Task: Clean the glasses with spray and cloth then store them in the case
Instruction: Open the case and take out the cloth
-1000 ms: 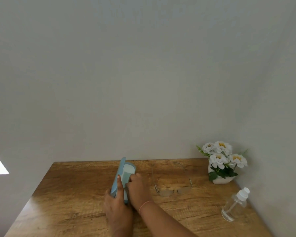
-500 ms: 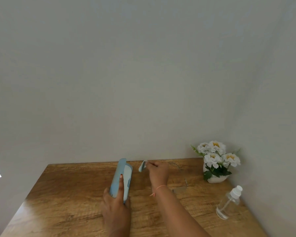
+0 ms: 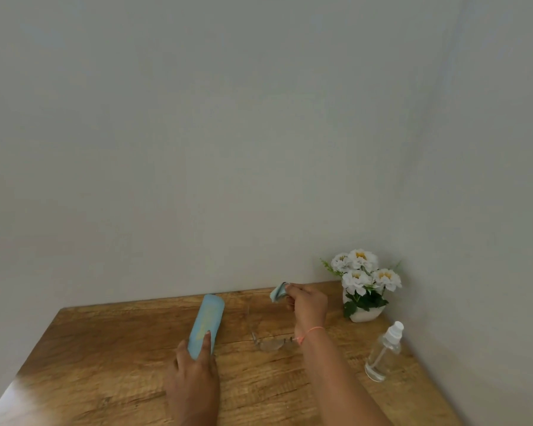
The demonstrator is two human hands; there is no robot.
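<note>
A light blue glasses case [image 3: 206, 324] lies closed on the wooden table [image 3: 105, 348], and my left hand [image 3: 194, 373] grips its near end. My right hand [image 3: 306, 304] is raised over the far middle of the table, pinching a small folded blue cloth [image 3: 278, 291] between its fingertips. The thin-rimmed clear glasses [image 3: 270, 342] rest on the table between the case and my right forearm, which hides part of them. A clear spray bottle [image 3: 383, 352] with a white nozzle stands near the right edge of the table.
A white pot of white flowers [image 3: 362, 284] stands in the far right corner, against the grey walls. The table's left edge runs diagonally toward me. Bare wood lies to the left of the case.
My right hand has taken the cloth out of the open case and carried it to the right. The case lid has come down shut under my left hand.
</note>
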